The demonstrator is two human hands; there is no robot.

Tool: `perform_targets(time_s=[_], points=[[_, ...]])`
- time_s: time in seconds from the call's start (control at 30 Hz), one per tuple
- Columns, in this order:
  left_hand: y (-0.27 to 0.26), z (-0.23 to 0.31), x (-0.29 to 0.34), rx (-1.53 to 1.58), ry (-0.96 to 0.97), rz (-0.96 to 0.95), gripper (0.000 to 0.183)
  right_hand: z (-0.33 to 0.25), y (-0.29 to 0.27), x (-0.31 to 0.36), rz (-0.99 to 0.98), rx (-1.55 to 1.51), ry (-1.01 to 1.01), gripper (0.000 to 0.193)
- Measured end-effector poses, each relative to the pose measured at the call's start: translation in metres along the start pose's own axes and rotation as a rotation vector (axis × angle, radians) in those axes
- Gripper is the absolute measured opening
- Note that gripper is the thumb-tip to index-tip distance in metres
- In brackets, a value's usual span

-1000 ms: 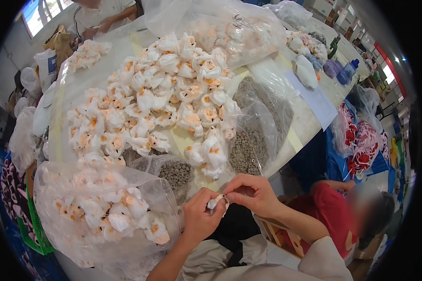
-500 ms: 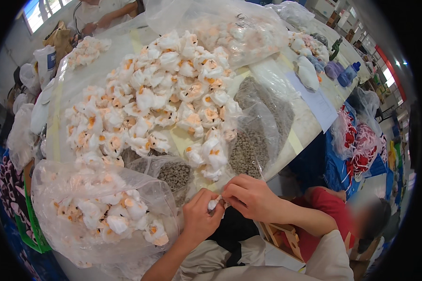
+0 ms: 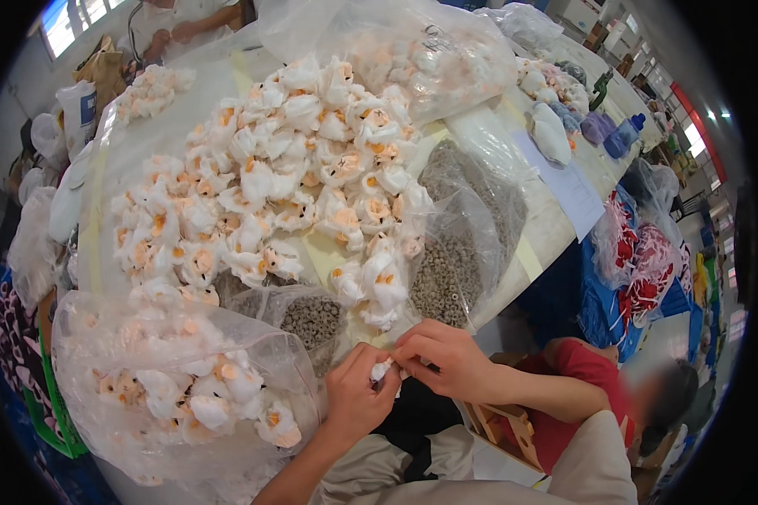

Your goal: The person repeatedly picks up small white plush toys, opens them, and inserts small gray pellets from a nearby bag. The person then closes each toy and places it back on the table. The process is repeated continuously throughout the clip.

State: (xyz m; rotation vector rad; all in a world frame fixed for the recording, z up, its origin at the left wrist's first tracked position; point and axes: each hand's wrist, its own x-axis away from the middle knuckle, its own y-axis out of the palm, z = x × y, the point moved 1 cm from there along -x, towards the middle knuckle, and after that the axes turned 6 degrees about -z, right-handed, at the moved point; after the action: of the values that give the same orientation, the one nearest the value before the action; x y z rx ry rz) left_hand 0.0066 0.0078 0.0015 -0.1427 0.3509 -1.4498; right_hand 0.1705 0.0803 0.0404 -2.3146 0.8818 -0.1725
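Observation:
Just past the table's near edge, my left hand (image 3: pixel 359 389) pinches a small white plush piece (image 3: pixel 381 369) between thumb and fingers. My right hand (image 3: pixel 446 360) meets it from the right, its fingertips closed at the same piece; much of the piece is hidden by the fingers. Beyond the hands lies a large pile of white fluffy plush pieces (image 3: pixel 265 164) with orange and peach patches. A clear plastic bag (image 3: pixel 185 379) of similar pieces lies beside my left forearm. Close ahead, an open plastic bag shows small grey-brown ring-shaped parts (image 3: pixel 312 321).
A larger bag of grey-brown parts (image 3: pixel 451 261) rests right of the pile. Another bag of plush pieces (image 3: pixel 429 59) lies at the back, near a paper sheet (image 3: pixel 568 198) and a blue bottle (image 3: pixel 623 135). A person in red (image 3: pixel 573 379) is at the right; another person's hands (image 3: pixel 173 38) show far left.
My right hand's fingers have shifted slightly at the white plush piece, and both hands stay together. The view has moved a little; the piles and bags look the same.

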Motion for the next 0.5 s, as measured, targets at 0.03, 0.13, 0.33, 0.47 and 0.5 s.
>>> perform_targets(time_s=[0.03, 0.13, 0.33, 0.47, 0.5], points=[[-0.001, 0.0, 0.001, 0.024, -0.032, 0.006, 0.008, -0.001, -0.001, 0.001, 0.015, -0.099, 0.055, 0.014], [-0.002, 0.001, 0.004, 0.142, -0.102, 0.057, 0.009, 0.001, 0.0, 0.012, 0.133, -0.205, 0.123, 0.018], [0.001, -0.005, 0.006, 0.224, -0.068, 0.055, 0.016, -0.004, 0.011, 0.024, 0.224, -0.022, 0.065, 0.02], [0.002, -0.008, 0.009, 0.303, -0.141, 0.036, 0.02, -0.005, 0.013, 0.024, 0.245, 0.038, 0.013, 0.021], [0.002, -0.008, 0.01, 0.293, -0.148, 0.025, 0.02, -0.006, 0.014, 0.024, 0.253, 0.059, 0.0, 0.021]])
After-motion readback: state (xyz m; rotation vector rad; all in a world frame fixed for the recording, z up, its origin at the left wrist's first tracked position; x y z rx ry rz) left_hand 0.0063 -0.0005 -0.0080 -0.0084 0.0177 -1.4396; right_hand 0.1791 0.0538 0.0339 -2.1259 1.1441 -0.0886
